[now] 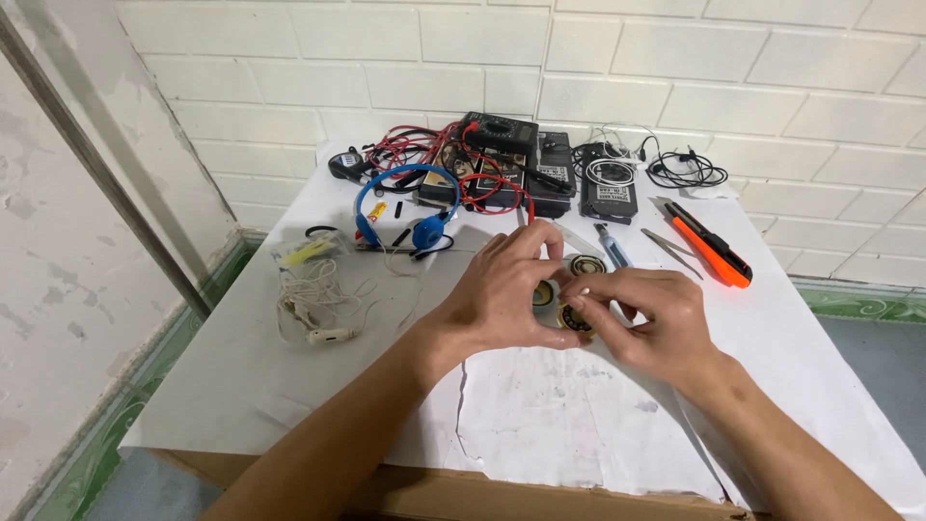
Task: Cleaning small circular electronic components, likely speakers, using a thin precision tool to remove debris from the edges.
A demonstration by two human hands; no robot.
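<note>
At the far left of the bench (241,386) lies a loose tangle of white earphones (313,309), with a small clear bag holding something yellow (307,251) just behind it. Next come blue headphones (405,207), set flat with the ear pads toward the person. Behind them is a heap of red and black test leads (415,150) running to a black multimeter (497,130) that rests on a few dark small radios (540,178).

The left hand (506,299) is curled near the middle of the bench, its thumb and fingers closed around one side of a small round speaker driver (571,316), probably to steady it. The right hand (646,323) meets it from the other side, fingertips pinched narrowly on the driver's rim, so both hands hold the part just above the surface. Another round driver (586,263) lies on the bench just behind the hands, and a further piece shows in the gap between the hands, too hidden to name.

To the right lie a small blue-handled tool (611,246), metal tweezers (670,251) and an orange utility knife (712,246), all within easy reach. Black cables (680,164) are coiled near the wall.

The bench is covered with torn white paper over cardboard. Behind it stands a white brick wall (675,68); the floor edging is green.
</note>
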